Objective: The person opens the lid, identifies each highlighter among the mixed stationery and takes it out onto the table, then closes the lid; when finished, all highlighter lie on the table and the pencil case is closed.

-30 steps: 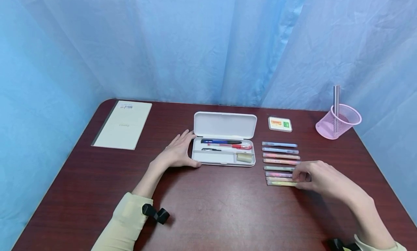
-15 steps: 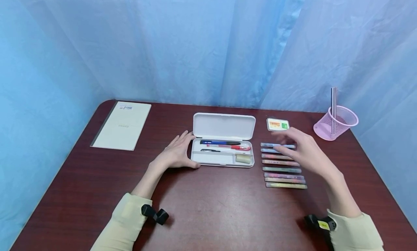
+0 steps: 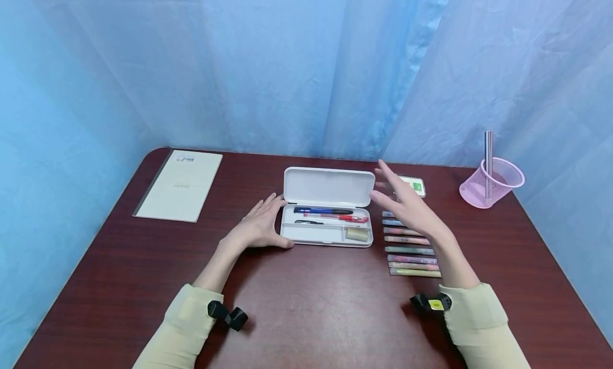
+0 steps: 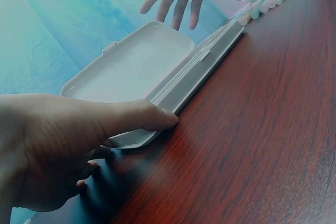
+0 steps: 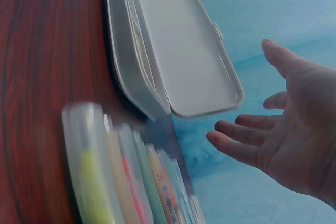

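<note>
A white pencil case (image 3: pixel 306 234) stands with its lid (image 3: pixel 329 186) raised, on the dark wooden table. Inside lie a blue pen (image 3: pixel 323 210), a red pen (image 3: pixel 342 218), a thin black-and-clear pen (image 3: pixel 308 221) and a beige block (image 3: pixel 356 234) in the small front compartment. My left hand (image 3: pixel 258 223) holds the case's left end, thumb at the front corner and fingers toward the back. My right hand (image 3: pixel 407 201) hovers by the lid's right edge, fingers spread and holding nothing; the right wrist view shows a gap between the fingers (image 5: pixel 239 148) and the lid.
Several capped markers (image 3: pixel 407 249) lie in a row right of the case, partly hidden by my right arm. Behind them is a small flat case (image 3: pixel 418 187). A pink mesh cup (image 3: pixel 488 183) tilts at the right; a notebook (image 3: pixel 179 185) lies left. Blue curtains hang behind.
My right hand has left the front markers, passed over the row toward the back, and moved left to the raised lid. My left hand has stayed on the case.
</note>
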Demonstrator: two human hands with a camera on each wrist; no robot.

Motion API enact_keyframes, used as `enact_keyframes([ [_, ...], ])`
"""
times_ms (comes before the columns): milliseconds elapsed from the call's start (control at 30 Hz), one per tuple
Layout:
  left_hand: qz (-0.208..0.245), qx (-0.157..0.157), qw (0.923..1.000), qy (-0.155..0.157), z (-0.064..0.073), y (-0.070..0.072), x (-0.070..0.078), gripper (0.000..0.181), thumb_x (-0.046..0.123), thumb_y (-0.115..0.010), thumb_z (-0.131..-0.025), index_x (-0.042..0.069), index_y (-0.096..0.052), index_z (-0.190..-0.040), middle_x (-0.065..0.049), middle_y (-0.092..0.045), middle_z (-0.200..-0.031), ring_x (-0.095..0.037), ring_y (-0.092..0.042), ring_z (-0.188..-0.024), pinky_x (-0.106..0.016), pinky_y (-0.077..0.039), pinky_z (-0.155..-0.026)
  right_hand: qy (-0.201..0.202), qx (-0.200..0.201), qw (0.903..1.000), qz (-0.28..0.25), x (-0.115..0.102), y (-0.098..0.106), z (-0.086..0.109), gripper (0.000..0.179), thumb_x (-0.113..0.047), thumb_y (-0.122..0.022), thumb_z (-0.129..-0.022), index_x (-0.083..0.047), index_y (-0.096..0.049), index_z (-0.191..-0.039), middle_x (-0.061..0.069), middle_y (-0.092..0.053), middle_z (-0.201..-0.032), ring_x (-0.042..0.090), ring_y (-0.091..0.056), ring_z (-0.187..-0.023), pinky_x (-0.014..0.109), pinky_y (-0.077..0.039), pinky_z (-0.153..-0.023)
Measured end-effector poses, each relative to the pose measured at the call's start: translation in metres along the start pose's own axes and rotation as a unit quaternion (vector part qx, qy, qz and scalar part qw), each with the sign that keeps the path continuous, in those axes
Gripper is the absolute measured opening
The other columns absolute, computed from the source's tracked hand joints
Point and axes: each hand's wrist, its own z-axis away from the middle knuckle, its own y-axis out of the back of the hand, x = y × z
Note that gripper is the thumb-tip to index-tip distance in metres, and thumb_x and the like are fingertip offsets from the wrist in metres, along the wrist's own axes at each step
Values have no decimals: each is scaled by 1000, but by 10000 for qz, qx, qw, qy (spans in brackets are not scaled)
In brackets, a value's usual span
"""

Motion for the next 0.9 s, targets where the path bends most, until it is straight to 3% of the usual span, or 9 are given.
enact_keyframes([
  [267,22,-14,10000,-8,0,-1,-1,104,45,-86,-73,7,-36,-155,-15,-26,-170,-32,-14,-163,-50,-13,-134,-138,-244,9979,579,-5,-8,-9,74,-48,-49,-107,-31,-9,-166,7,-16,-174,34,-10,-163,66,-17,-128],
  [433,66,-33,10000,29,0,-1,0,103,44,-86,-73,7,-36,-155,-14,-26,-171,-31,-13,-163,-49,-13,-134,-178,-200,9966,776,-6,-7,-9,70,-48,-49,-106,-26,-19,-166,10,-19,-173,34,-5,-163,66,-15,-128],
  [533,88,-29,9999,43,0,-1,1,103,44,-87,-73,7,-36,-155,-14,-26,-171,-30,-13,-163,-48,-13,-134,-36,-83,9960,884,-6,-7,-8,66,-46,-50,-107,-22,-27,-164,12,-29,-170,35,-14,-162,64,-18,-128],
  [600,91,-22,9999,54,0,-1,1,103,44,-87,-73,7,-37,-154,-13,-26,-171,-30,-13,-163,-48,-13,-134,85,44,9953,965,-6,-8,-8,62,-44,-51,-107,-19,-34,-161,12,-38,-165,34,-29,-157,62,-27,-125],
  [733,88,-18,9999,82,0,-1,0,103,44,-87,-72,7,-37,-154,-12,-25,-171,-30,-13,-163,-48,-12,-134,282,286,9931,1106,-7,-11,-6,52,-41,-52,-107,-15,-47,-152,10,-58,-143,27,-58,-122,50,-50,-102],
  [800,87,-22,9999,96,-1,-2,0,104,44,-87,-72,6,-37,-155,-12,-24,-172,-29,-13,-163,-48,-12,-134,370,362,9914,1203,-8,-12,-5,47,-39,-53,-107,-14,-51,-147,7,-64,-131,22,-61,-105,42,-53,-88],
  [900,117,-12,9999,99,-1,-3,-2,105,44,-87,-73,6,-36,-155,-11,-23,-172,-29,-12,-163,-48,-12,-135,477,414,9887,1360,-12,-14,-4,36,-37,-52,-108,-15,-57,-136,4,-68,-117,18,-62,-92,35,-52,-78],
])
